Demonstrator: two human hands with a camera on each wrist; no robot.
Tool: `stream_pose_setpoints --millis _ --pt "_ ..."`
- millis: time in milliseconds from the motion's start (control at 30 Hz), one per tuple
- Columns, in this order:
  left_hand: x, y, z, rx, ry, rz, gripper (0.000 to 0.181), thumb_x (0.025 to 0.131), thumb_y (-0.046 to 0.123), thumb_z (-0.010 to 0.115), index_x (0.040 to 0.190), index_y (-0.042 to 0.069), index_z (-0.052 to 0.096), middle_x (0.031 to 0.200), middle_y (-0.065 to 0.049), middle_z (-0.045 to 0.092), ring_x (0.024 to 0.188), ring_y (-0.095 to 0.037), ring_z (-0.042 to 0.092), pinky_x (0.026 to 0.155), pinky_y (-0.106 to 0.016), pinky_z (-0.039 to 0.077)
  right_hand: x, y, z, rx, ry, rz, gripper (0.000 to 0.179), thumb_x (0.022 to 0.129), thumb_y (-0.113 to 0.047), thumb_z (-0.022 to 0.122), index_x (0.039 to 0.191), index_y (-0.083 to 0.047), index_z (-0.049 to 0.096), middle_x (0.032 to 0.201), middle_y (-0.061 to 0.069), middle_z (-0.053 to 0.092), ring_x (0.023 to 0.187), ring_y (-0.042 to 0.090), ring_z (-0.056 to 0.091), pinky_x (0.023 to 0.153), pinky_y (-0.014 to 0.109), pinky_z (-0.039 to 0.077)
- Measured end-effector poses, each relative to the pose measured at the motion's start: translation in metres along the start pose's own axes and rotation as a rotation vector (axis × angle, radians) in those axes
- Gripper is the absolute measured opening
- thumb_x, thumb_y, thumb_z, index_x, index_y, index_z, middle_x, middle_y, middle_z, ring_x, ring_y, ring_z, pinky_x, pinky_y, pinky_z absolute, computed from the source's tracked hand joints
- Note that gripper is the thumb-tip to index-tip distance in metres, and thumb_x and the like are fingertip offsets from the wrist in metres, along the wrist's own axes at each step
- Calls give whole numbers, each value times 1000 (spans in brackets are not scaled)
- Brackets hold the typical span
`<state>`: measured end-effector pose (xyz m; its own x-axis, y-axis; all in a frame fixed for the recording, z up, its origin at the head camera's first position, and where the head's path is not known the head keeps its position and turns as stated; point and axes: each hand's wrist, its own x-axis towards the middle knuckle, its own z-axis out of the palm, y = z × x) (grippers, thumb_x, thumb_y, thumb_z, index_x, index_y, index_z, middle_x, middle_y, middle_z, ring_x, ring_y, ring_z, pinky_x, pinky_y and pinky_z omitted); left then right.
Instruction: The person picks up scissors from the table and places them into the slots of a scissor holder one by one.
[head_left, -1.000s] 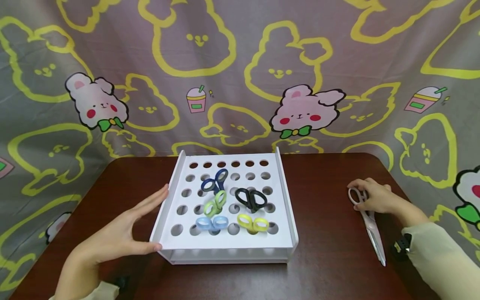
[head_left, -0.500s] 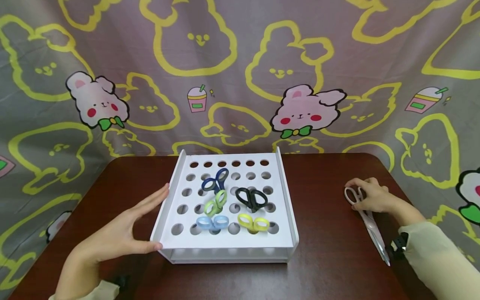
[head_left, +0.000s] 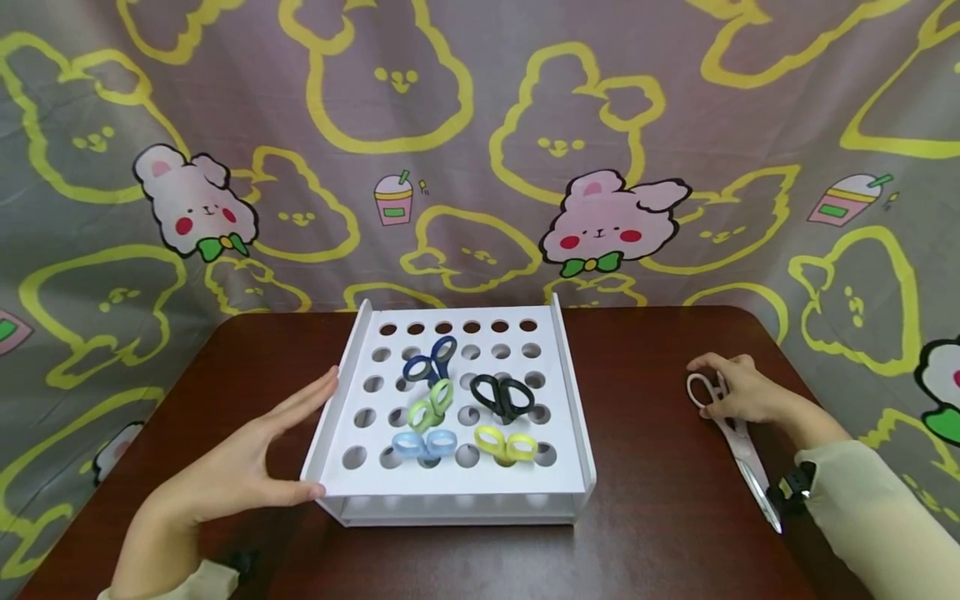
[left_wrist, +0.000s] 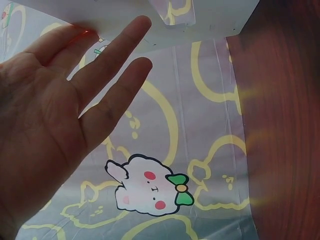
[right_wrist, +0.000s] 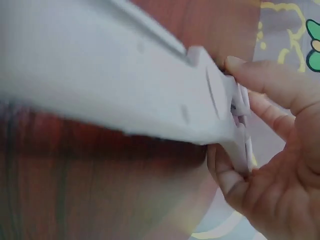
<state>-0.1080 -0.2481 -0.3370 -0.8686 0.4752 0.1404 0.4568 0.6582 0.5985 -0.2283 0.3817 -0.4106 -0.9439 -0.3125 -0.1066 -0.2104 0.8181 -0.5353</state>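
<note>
In the head view, my right hand grips a pair of scissors by its pale pinkish handles at the right of the table. The blades slant toward me; the right wrist view shows fingers and thumb curled about the handles. My left hand rests its straight fingers and thumb on the left side of a white rack with rows of round holes. Standing in the rack, handles up, are dark blue scissors, green scissors, light blue scissors, black scissors and yellow scissors.
The rack has raised side walls and stands on a dark reddish-brown table. Behind the table hangs a patterned curtain with rabbit drawings. A small dark device is worn at the right wrist.
My right hand has shifted slightly left with the pale-handled scissors, and their blade tips have swung a little to the right. The left hand and rack look unmoved.
</note>
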Motion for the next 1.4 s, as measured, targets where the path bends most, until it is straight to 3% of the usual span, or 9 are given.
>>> stream_pose_setpoints --millis 133,300,567,733,933,1133,1400 --pt "1 0 0 10 -4 18 107 71 26 88 158 24 27 166 1 24 143 15 18 102 1 16 0 3 -1 16 6 -3 61 73 -13 85 124 4 55 95 16 54 86 28 47 67 37 41" --pt "1 1 -1 9 -9 27 108 71 25 88 159 25 25 166 2 23 143 15 19 102 1 15 -1 4 -4 71 -12 32 54 73 -7 84 119 8 58 81 8 57 75 18 50 60 31 43" --pt "1 3 -2 4 -14 37 109 71 24 88 159 25 25 167 2 22 143 14 19 102 0 15 -2 -3 -6 82 4 38 43 75 -3 81 114 9 64 68 0 48 59 9 45 52 27 40" --pt "0 1 -1 8 -6 40 108 70 24 88 159 24 26 166 2 23 143 15 19 102 1 15 -2 -8 -5 89 50 16 35 78 0 77 111 9 66 68 -1 43 59 7 42 52 25 37" --pt "0 -2 0 14 -3 13 107 71 26 88 158 23 27 166 2 24 143 16 18 102 2 16 -4 -10 -2 94 106 16 35 80 0 76 112 9 66 70 0 46 60 4 47 53 24 40" --pt "0 -1 -1 15 0 -12 107 70 27 88 158 25 27 166 5 24 142 17 18 101 1 16 -5 -13 -1 149 97 5 37 82 1 75 116 11 64 71 4 51 66 4 64 56 25 49" --pt "0 0 0 6 1 -4 106 71 26 88 158 24 27 166 4 24 142 16 19 101 1 16 -7 -21 -4 168 107 -14 37 83 3 73 118 8 63 74 4 50 70 5 66 58 24 52"
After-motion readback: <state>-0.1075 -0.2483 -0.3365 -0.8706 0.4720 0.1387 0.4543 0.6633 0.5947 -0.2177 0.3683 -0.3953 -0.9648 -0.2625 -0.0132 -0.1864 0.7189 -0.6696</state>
